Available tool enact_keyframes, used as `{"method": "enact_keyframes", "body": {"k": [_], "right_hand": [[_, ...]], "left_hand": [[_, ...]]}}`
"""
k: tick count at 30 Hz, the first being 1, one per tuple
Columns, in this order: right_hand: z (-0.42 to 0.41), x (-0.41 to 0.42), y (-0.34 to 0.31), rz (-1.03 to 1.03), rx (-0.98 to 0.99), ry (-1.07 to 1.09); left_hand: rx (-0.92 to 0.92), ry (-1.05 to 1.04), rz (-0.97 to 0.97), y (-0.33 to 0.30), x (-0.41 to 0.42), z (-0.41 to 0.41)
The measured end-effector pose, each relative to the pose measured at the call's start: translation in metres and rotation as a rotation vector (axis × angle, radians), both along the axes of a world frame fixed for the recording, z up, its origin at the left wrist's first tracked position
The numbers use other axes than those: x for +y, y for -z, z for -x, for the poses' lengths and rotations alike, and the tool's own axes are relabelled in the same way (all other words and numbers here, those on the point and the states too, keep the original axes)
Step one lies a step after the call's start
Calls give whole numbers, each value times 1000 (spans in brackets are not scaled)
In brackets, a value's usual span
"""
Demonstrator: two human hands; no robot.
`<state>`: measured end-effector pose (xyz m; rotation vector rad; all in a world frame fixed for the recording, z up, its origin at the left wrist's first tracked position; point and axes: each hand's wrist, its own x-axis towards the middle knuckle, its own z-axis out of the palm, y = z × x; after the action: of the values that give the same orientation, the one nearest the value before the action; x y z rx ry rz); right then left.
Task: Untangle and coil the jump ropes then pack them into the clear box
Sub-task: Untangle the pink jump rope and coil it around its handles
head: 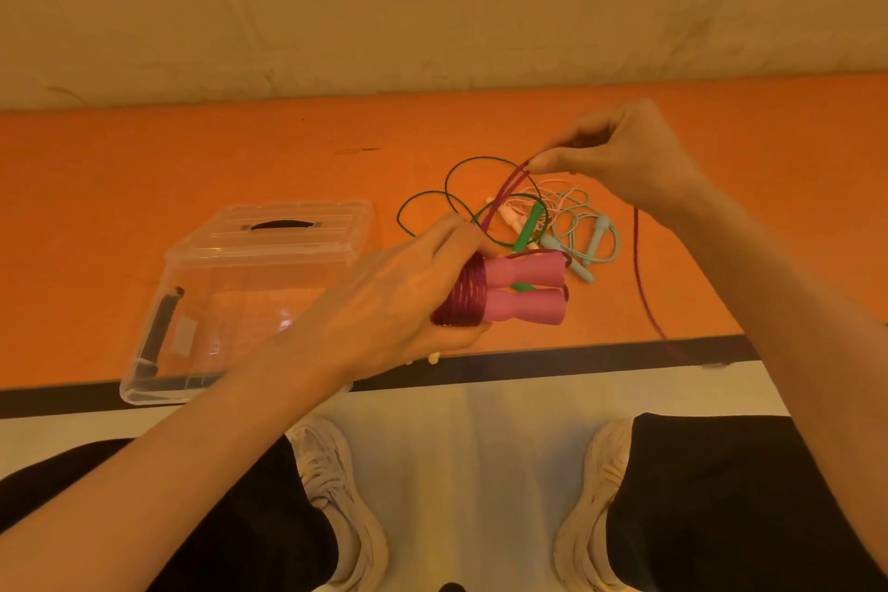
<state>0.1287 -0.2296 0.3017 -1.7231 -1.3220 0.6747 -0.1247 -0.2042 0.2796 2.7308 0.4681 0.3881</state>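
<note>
Winding stage: left hand [408, 298] clamps the pink handles [524, 288] together so turns stay tight, right hand [620, 159] pinches the purple cord [502, 195] taut above the remaining ropes [552, 216]; clear box [240, 298] waits alongside, lidded.

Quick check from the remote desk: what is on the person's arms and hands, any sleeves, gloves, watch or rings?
Both forearms are bare up to the frame edge, with no sleeves in view. The left hand and right hand wear no gloves, and no watch, bracelet or ring shows. Lower down, dark trousers and pale laced sneakers are visible.
</note>
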Motion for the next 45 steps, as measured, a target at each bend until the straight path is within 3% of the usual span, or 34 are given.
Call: {"method": "enact_keyframes", "body": {"k": [4,14,21,32,42,45], "right_hand": [[-23,-9,2,88,-23,-94],[-37,-11,30,125,-195,-77],[-15,-17,40,333,-246,-180],[17,-45,30,652,-140,-501],[33,-65,-4,672,33,-689],[41,-66,-7,611,105,-702]], "left_hand": [[-49,-48,-12,-4,7,4],[-140,-84,105,-8,3,5],[-227,-222,155,-6,10,7],[-198,-390,89,0,11,2],[-110,-318,53,4,14,1],[-52,-316,-73,3,17,1]]}}
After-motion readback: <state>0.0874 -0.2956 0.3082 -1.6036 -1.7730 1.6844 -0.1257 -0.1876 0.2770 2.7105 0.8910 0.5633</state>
